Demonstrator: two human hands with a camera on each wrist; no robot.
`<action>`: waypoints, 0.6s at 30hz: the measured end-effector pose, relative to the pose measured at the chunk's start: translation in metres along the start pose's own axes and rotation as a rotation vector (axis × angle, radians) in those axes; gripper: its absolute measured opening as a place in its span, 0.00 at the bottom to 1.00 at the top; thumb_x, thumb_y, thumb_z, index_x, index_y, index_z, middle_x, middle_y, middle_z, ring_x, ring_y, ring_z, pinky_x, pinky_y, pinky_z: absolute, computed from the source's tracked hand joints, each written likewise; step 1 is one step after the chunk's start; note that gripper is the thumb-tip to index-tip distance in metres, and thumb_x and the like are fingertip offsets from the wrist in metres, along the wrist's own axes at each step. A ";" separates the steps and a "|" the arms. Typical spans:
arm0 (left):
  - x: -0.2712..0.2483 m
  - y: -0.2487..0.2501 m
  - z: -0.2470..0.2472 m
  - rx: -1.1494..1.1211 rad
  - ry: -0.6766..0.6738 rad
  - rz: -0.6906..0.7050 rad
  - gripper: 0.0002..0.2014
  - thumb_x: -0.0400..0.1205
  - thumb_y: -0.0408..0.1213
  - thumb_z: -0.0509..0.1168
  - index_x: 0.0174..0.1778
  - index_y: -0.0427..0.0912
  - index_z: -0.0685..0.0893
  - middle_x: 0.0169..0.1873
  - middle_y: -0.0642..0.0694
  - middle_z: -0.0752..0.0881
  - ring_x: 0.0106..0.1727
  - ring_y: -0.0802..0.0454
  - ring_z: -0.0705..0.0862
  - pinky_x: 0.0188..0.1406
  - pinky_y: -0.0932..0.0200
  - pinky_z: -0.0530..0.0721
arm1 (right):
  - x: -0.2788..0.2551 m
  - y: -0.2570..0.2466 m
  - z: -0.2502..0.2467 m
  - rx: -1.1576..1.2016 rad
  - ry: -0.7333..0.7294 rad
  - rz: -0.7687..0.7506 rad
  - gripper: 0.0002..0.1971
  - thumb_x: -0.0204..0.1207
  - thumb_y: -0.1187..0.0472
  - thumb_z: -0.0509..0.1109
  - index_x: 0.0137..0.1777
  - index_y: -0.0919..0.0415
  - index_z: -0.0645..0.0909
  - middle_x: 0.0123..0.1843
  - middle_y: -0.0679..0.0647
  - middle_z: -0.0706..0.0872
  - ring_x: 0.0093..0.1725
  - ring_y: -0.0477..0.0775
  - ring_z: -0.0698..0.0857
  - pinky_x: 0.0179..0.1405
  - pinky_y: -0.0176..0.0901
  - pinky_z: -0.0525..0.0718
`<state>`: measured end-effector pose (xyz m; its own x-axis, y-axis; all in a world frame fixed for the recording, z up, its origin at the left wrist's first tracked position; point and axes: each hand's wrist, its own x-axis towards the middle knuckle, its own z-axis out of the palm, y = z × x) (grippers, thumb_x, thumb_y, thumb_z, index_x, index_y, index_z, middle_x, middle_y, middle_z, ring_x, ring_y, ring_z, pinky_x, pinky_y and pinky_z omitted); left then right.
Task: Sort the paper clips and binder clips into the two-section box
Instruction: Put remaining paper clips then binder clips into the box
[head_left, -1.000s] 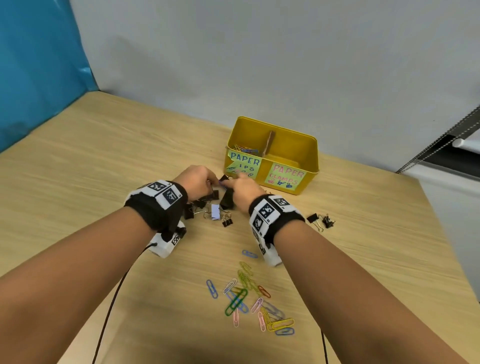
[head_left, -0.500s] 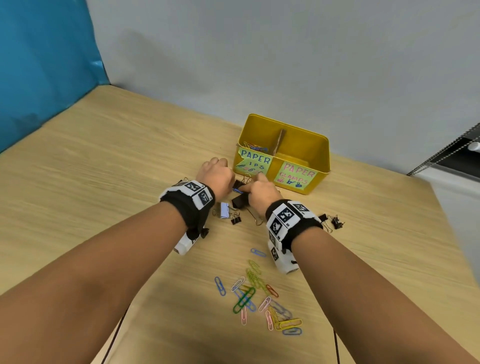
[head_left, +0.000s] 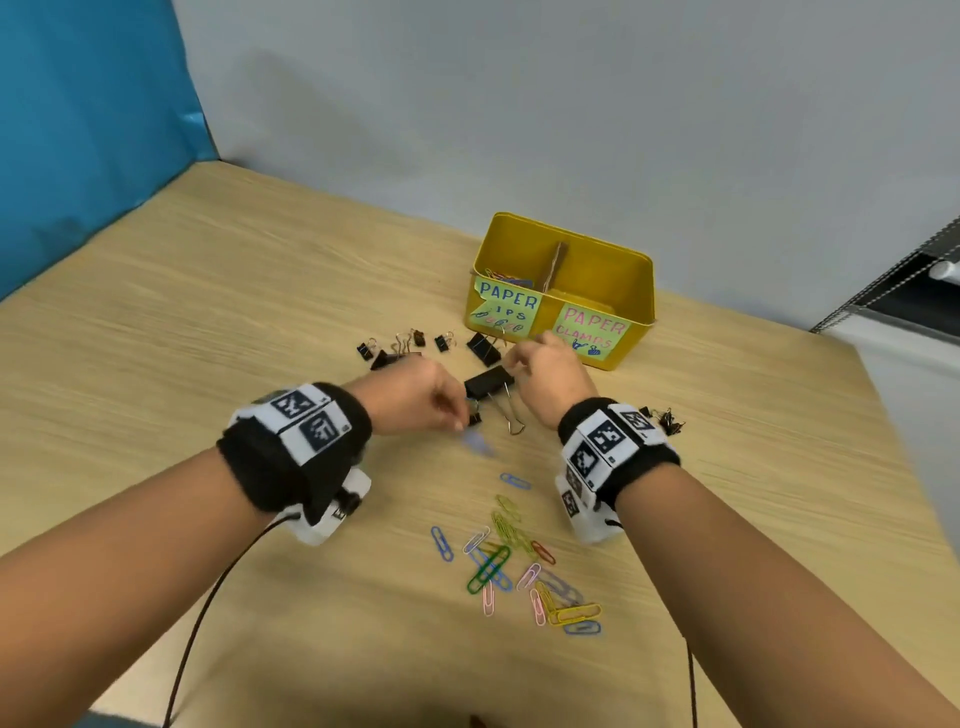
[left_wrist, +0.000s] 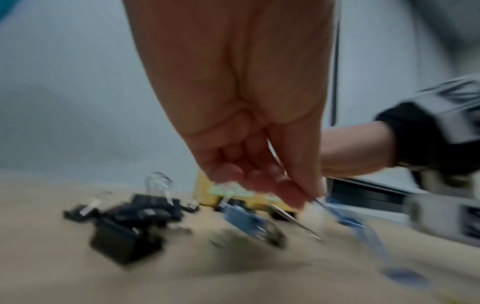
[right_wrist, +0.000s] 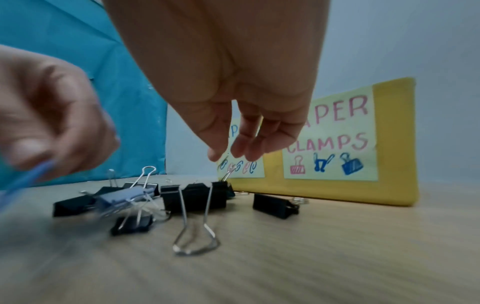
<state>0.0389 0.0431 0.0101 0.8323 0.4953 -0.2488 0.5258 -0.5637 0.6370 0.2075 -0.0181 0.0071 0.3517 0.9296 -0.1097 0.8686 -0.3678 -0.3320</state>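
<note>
Box: your yellow two-section box (head_left: 631, 291) stands at the far side of the wooden table (head_left: 208, 322); the left section holds a few paper clips, and the front notes read "PAPER ..IPS" and "PAPER CLAMPS".
Binder clips: black ones (head_left: 485, 382) lie scattered just in front of the box, a large one between your hands, and two small ones (head_left: 665, 418) sit apart by your right wrist.
Paper clips: a coloured pile (head_left: 511, 564) lies nearer you, well apart from the box.
Left hand: your left hand (head_left: 415, 395) pinches a blurred blue paper clip (left_wrist: 345, 218) between thumb and fingertips, just above the table.
Right hand: your right hand (head_left: 550, 371) hangs over the binder clips, fingers loosely bent downward and gripping nothing.
</note>
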 end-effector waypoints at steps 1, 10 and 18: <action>-0.007 0.004 0.010 0.051 -0.087 0.016 0.08 0.76 0.37 0.70 0.49 0.44 0.90 0.47 0.49 0.91 0.48 0.55 0.87 0.55 0.62 0.81 | -0.010 0.003 -0.002 0.014 0.016 0.004 0.13 0.79 0.67 0.59 0.56 0.60 0.84 0.60 0.59 0.80 0.63 0.61 0.79 0.65 0.50 0.79; -0.041 0.022 0.068 0.195 -0.194 -0.046 0.18 0.78 0.27 0.59 0.64 0.43 0.79 0.60 0.42 0.77 0.61 0.45 0.80 0.64 0.54 0.78 | -0.094 0.013 0.023 -0.061 -0.445 -0.179 0.16 0.79 0.66 0.59 0.63 0.56 0.82 0.64 0.59 0.79 0.66 0.60 0.78 0.68 0.45 0.74; -0.093 0.033 0.072 0.314 -0.323 -0.240 0.41 0.61 0.47 0.80 0.66 0.43 0.66 0.60 0.45 0.74 0.57 0.47 0.79 0.56 0.54 0.79 | -0.162 0.044 -0.005 -0.172 -0.557 0.072 0.35 0.63 0.57 0.79 0.70 0.56 0.68 0.66 0.57 0.73 0.60 0.56 0.79 0.54 0.40 0.76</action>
<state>-0.0082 -0.0693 0.0017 0.6674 0.4334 -0.6056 0.6947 -0.6554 0.2965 0.1904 -0.1844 0.0151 0.2154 0.7562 -0.6179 0.9099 -0.3852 -0.1542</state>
